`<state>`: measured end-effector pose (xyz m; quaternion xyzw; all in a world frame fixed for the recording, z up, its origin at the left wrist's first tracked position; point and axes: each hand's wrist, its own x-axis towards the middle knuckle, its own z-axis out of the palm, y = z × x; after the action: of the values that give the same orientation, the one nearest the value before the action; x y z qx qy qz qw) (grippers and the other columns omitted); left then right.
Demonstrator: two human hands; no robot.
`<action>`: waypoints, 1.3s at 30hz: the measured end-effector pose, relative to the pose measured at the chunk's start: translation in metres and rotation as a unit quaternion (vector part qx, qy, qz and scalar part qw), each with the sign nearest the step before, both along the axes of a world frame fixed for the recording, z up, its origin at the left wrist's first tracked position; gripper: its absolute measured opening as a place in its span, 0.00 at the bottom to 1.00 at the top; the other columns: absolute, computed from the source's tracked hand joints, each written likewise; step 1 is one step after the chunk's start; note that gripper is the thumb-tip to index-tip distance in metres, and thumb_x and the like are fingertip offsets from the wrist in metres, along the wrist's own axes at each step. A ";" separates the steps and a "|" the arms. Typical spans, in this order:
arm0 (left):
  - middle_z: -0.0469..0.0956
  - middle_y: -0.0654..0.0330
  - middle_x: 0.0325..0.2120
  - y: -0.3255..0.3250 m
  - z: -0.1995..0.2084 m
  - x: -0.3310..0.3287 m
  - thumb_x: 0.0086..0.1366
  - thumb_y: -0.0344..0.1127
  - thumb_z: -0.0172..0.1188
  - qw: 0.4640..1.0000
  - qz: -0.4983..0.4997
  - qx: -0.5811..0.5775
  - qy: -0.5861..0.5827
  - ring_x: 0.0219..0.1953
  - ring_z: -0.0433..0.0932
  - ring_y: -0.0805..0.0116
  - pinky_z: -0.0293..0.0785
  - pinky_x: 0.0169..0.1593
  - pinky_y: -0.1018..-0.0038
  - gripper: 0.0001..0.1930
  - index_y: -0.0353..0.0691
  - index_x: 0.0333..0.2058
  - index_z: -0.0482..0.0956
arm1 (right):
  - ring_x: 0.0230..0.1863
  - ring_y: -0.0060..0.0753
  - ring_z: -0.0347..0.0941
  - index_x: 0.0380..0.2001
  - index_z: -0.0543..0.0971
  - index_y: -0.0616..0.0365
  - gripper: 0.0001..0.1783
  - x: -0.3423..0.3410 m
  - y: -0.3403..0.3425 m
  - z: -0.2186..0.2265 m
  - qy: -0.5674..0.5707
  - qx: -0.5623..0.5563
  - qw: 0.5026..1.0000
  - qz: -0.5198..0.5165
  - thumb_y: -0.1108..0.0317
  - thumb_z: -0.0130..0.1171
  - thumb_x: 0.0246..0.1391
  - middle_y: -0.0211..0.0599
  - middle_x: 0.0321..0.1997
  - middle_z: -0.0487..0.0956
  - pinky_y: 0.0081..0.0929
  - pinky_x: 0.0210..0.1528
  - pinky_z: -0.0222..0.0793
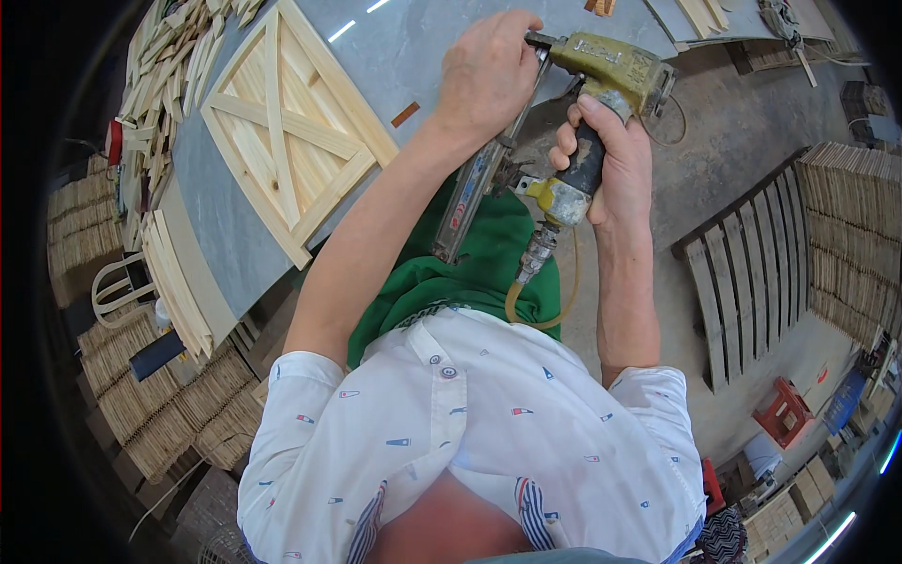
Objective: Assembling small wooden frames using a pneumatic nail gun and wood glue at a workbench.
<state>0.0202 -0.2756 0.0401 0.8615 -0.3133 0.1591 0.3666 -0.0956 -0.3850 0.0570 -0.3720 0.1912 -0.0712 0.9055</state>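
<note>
A pneumatic nail gun (606, 70) with a worn yellow-green body is held up in front of me, beside the table edge. My right hand (620, 160) is wrapped round its black handle, thumb near the top of the grip. My left hand (489, 70) closes about the nose end, where the long metal magazine (479, 188) meets the gun; its fingertips are partly hidden. The magazine slants down toward my green apron (479, 244). From the handle's metal fitting, a yellowish air hose (568, 301) loops down. A framed wooden panel (310, 179) with crossed slats lies left of my left arm.
The grey table (221, 197) carries a small brown strip (406, 115) and a heap of wood offcuts (160, 85) at far left. Wooden slats (178, 282) lie along its near left edge. On the right stand a slatted pallet (752, 268), stacked boards (855, 235) and a red crate (783, 414).
</note>
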 end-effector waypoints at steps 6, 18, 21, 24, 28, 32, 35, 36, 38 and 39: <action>0.78 0.59 0.26 0.006 -0.003 -0.001 0.54 0.28 0.59 1.000 -0.024 -0.005 0.014 0.30 0.78 0.62 0.74 0.36 0.68 0.14 0.39 0.41 0.77 | 0.22 0.24 0.66 0.35 0.69 0.62 0.08 -0.002 -0.003 -0.007 0.000 0.015 1.000 -0.002 0.71 0.55 0.55 0.35 0.27 0.71 0.23 0.19 0.64; 0.79 0.59 0.28 0.016 -0.007 -0.002 0.55 0.30 0.61 0.980 -0.009 -0.077 0.184 0.30 0.76 0.74 0.74 0.38 0.77 0.17 0.34 0.45 0.76 | 0.22 0.24 0.66 0.35 0.69 0.63 0.08 -0.002 -0.004 -0.005 -0.001 0.026 1.000 -0.006 0.71 0.55 0.55 0.35 0.28 0.71 0.23 0.20 0.64; 0.79 0.60 0.28 0.013 -0.008 -0.001 0.55 0.31 0.61 0.983 0.005 -0.063 0.174 0.29 0.76 0.73 0.74 0.38 0.77 0.17 0.34 0.44 0.76 | 0.22 0.24 0.66 0.35 0.69 0.63 0.08 -0.004 -0.004 -0.005 -0.001 0.023 1.000 -0.005 0.71 0.55 0.55 0.35 0.28 0.71 0.23 0.20 0.64; 0.79 0.60 0.27 0.010 -0.010 0.002 0.55 0.32 0.60 0.981 0.009 -0.054 0.185 0.28 0.76 0.73 0.73 0.37 0.76 0.17 0.34 0.43 0.77 | 0.22 0.24 0.66 0.35 0.69 0.63 0.08 -0.004 -0.003 -0.005 -0.001 0.019 1.000 -0.004 0.71 0.55 0.55 0.35 0.28 0.71 0.23 0.19 0.64; 0.78 0.60 0.25 0.010 -0.012 0.003 0.55 0.33 0.60 0.982 0.015 -0.052 0.178 0.28 0.76 0.72 0.73 0.36 0.75 0.17 0.33 0.43 0.76 | 0.22 0.24 0.66 0.35 0.69 0.63 0.08 -0.006 -0.002 -0.005 0.007 0.018 1.000 -0.002 0.71 0.55 0.55 0.35 0.28 0.71 0.23 0.19 0.65; 0.78 0.61 0.24 0.008 -0.014 0.004 0.55 0.34 0.60 0.984 0.020 -0.042 0.173 0.27 0.76 0.72 0.73 0.36 0.75 0.17 0.33 0.43 0.76 | 0.22 0.24 0.66 0.35 0.69 0.63 0.08 -0.005 -0.002 -0.007 0.008 0.019 1.000 -0.001 0.71 0.55 0.55 0.35 0.28 0.71 0.23 0.19 0.65; 0.78 0.60 0.25 0.005 -0.013 0.006 0.55 0.33 0.60 0.983 0.018 -0.042 0.175 0.28 0.76 0.72 0.73 0.36 0.75 0.17 0.33 0.43 0.76 | 0.22 0.24 0.66 0.35 0.69 0.63 0.08 -0.003 -0.005 -0.009 0.005 0.023 1.000 0.000 0.71 0.55 0.55 0.35 0.27 0.70 0.23 0.19 0.65; 0.78 0.59 0.26 0.004 -0.013 0.007 0.55 0.33 0.60 0.983 0.016 -0.042 0.176 0.28 0.76 0.72 0.73 0.36 0.75 0.16 0.33 0.43 0.76 | 0.22 0.24 0.66 0.35 0.69 0.63 0.08 -0.002 -0.006 -0.009 0.004 0.022 1.000 -0.001 0.71 0.55 0.55 0.35 0.27 0.70 0.23 0.19 0.65; 0.78 0.58 0.27 0.005 -0.007 0.006 0.55 0.33 0.60 0.980 0.006 -0.064 0.190 0.28 0.76 0.71 0.73 0.37 0.75 0.16 0.33 0.42 0.76 | 0.22 0.23 0.65 0.35 0.69 0.62 0.08 -0.002 -0.007 -0.005 0.009 0.020 1.000 -0.006 0.70 0.55 0.55 0.35 0.27 0.70 0.23 0.19 0.64; 0.78 0.58 0.27 0.007 -0.005 0.005 0.55 0.33 0.59 0.975 -0.004 -0.086 0.206 0.29 0.76 0.70 0.73 0.37 0.75 0.15 0.33 0.42 0.77 | 0.22 0.23 0.65 0.35 0.69 0.62 0.08 -0.001 -0.008 -0.004 0.010 0.017 1.000 -0.009 0.70 0.55 0.55 0.35 0.28 0.70 0.23 0.19 0.64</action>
<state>0.0254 -0.2682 0.0351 0.8395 -0.2200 0.0031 0.4968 -0.0964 -0.3931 0.0529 -0.3556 0.2045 -0.0721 0.9091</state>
